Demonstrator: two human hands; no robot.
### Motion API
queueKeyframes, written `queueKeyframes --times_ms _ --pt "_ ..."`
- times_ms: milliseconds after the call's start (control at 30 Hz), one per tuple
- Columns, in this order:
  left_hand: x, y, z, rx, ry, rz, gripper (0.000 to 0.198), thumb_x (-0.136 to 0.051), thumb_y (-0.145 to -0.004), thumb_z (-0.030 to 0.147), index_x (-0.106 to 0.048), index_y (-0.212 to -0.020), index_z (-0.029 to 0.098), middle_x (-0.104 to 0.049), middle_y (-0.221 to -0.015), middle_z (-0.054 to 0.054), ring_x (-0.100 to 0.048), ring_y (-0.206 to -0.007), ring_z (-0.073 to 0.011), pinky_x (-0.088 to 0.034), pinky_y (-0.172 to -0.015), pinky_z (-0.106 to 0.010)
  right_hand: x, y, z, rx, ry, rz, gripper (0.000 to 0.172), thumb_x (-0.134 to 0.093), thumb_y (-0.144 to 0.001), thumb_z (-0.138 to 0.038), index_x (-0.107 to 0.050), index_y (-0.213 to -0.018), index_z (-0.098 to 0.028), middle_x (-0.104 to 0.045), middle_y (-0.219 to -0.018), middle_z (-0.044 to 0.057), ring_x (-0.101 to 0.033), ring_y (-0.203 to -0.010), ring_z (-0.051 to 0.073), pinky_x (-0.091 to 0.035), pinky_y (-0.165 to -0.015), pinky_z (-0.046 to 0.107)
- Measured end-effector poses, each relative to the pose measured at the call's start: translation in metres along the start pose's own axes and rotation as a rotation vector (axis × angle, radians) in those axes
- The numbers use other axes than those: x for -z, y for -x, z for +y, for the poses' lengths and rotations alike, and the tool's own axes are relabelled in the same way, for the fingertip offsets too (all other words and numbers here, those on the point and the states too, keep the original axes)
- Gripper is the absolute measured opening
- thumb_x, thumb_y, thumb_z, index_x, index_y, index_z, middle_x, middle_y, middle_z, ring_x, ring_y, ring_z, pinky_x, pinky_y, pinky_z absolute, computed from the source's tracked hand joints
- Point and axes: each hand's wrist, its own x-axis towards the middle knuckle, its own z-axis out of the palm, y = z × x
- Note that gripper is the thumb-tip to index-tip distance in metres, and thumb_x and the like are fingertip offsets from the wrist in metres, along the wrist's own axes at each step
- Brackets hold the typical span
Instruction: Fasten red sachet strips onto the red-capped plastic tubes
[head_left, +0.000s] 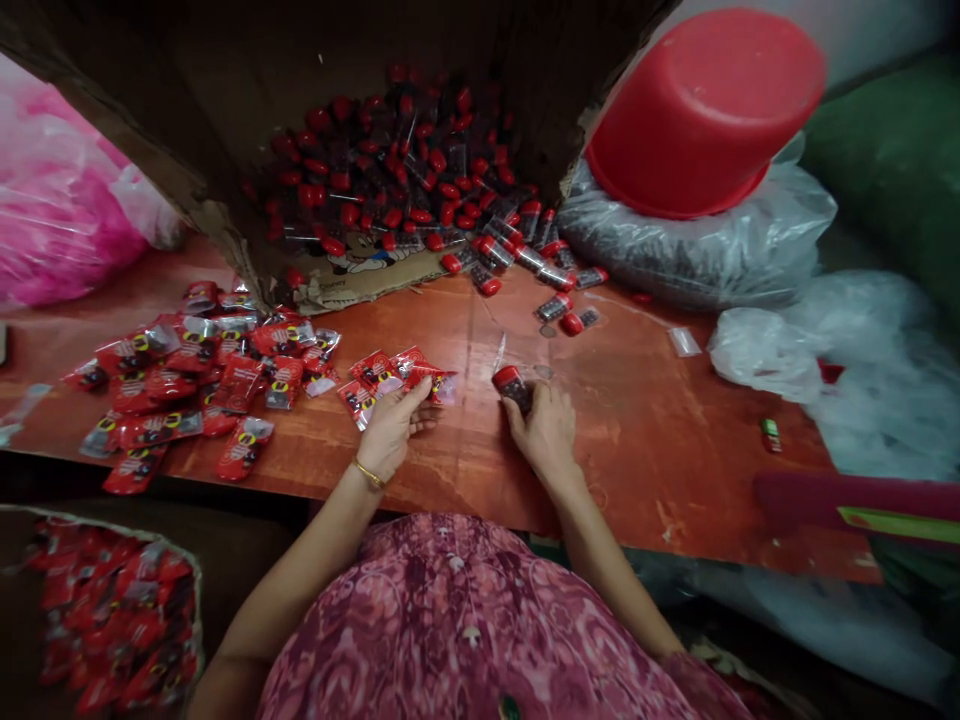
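Note:
My left hand (pixel 392 422) pinches a printed red plastic sleeve (pixel 424 376) between thumb and fingers. Beneath that hand lie a few more flat red sleeves (pixel 375 367). In my right hand (pixel 546 425) is a small clear tube with a red cap (pixel 513 386), its dark contents showing; the cap points away from me and to the left. The two hands are apart above the red-brown table (pixel 457 455). To the left spreads a heap of filled red packets (pixel 195 370). What the tubes contain is too dark to tell.
An open cardboard box (pixel 367 290) on its side spills red-capped tubes (pixel 420 170) toward me. A red tub (pixel 705 110) rests upside down on a clear bag (pixel 697 250). Pink bagged material (pixel 60 210) stands left; a box of red packets (pixel 112 610) sits below the table.

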Motion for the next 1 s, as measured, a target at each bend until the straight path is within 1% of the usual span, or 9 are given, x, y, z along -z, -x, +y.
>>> queueKeyframes --times_ms 100,167,267,400,467,567,767,867,1000 --pt "0.001 -0.001 -0.001 0.003 0.009 -0.006 0.042 -0.08 -0.052 0.047 -0.059 -0.068 0.015 -0.066 -0.055 -0.001 -0.062 -0.051 -0.0108 -0.044 -0.049 -0.018 0.006 0.003 0.003 -0.093 -0.239 -0.043 0.025 -0.052 -0.08 -0.038 -0.055 -0.093 -0.017 -0.061 -0.076 0.007 -0.055 -0.069 0.022 -0.044 -0.064 0.036" --pt "0.0 -0.001 -0.001 0.015 0.01 -0.012 0.041 -0.079 -0.052 0.047 -0.06 -0.068 0.015 -0.066 -0.055 -0.001 -0.062 -0.051 -0.0107 -0.044 -0.049 -0.018 0.01 0.006 0.002 -0.118 -0.502 -0.09 0.025 -0.053 -0.08 -0.041 -0.052 -0.093 -0.019 -0.059 -0.073 0.002 -0.054 -0.06 0.017 -0.045 -0.059 0.031" --pt "-0.004 0.0 -0.002 0.038 0.001 -0.033 0.039 -0.078 -0.055 0.047 -0.06 -0.068 0.015 -0.066 -0.056 -0.001 -0.062 -0.051 -0.0107 -0.043 -0.049 -0.018 0.015 0.011 -0.007 -0.125 -0.871 -0.198 0.031 -0.054 -0.08 -0.044 -0.051 -0.1 -0.02 -0.06 -0.077 0.0 -0.053 -0.053 0.012 -0.046 -0.052 0.027" --pt "-0.006 0.003 0.001 0.041 -0.017 -0.047 0.038 -0.077 -0.056 0.048 -0.061 -0.067 0.014 -0.065 -0.053 -0.001 -0.062 -0.05 -0.011 -0.043 -0.05 -0.019 0.026 0.017 -0.025 -0.191 -1.12 -0.403 0.039 -0.058 -0.076 -0.049 -0.052 -0.1 -0.019 -0.057 -0.06 -0.004 -0.046 -0.04 0.008 -0.037 -0.04 0.021" --pt "-0.005 0.003 0.002 0.029 -0.024 -0.056 0.039 -0.077 -0.057 0.048 -0.061 -0.067 0.014 -0.065 -0.052 -0.001 -0.061 -0.049 -0.0108 -0.044 -0.05 -0.019 0.032 0.019 -0.031 -0.223 -1.182 -0.478 0.04 -0.06 -0.074 -0.05 -0.053 -0.096 -0.019 -0.056 -0.056 -0.005 -0.045 -0.039 0.007 -0.034 -0.038 0.019" --pt "-0.002 0.003 0.002 -0.002 -0.05 -0.072 0.039 -0.077 -0.056 0.047 -0.061 -0.066 0.014 -0.064 -0.052 0.0 -0.06 -0.049 -0.0104 -0.044 -0.051 -0.019 0.039 0.021 -0.035 -0.267 -1.23 -0.539 0.038 -0.06 -0.073 -0.05 -0.055 -0.093 -0.018 -0.057 -0.054 -0.005 -0.047 -0.039 0.007 -0.033 -0.036 0.018" --pt "0.002 0.0 0.001 -0.105 -0.135 -0.159 0.041 -0.077 -0.053 0.051 -0.065 -0.061 0.013 -0.065 -0.053 -0.002 -0.057 -0.049 -0.0112 -0.045 -0.053 -0.022 0.046 0.018 -0.037 -0.287 -1.185 -0.633 0.034 -0.06 -0.071 -0.046 -0.057 -0.088 -0.017 -0.055 -0.048 -0.005 -0.044 -0.036 0.006 -0.03 -0.034 0.017" --pt "0.004 -0.003 0.0 -0.172 -0.242 -0.181 0.04 -0.075 -0.054 0.052 -0.067 -0.059 0.013 -0.066 -0.056 -0.003 -0.055 -0.05 -0.0113 -0.041 -0.052 -0.023 0.05 0.016 -0.039 -0.269 -1.146 -0.675 0.032 -0.06 -0.071 -0.046 -0.058 -0.083 -0.016 -0.053 -0.045 -0.005 -0.04 -0.034 0.006 -0.027 -0.032 0.017" --pt "0.009 -0.005 0.001 -0.259 -0.416 -0.167 0.038 -0.07 -0.061 0.05 -0.069 -0.063 0.012 -0.064 -0.057 -0.002 -0.052 -0.053 -0.0111 -0.038 -0.054 -0.023 0.054 0.013 -0.043 -0.255 -1.091 -0.678 0.031 -0.059 -0.071 -0.045 -0.059 -0.083 -0.016 -0.051 -0.043 -0.006 -0.037 -0.032 0.005 -0.025 -0.032 0.017"
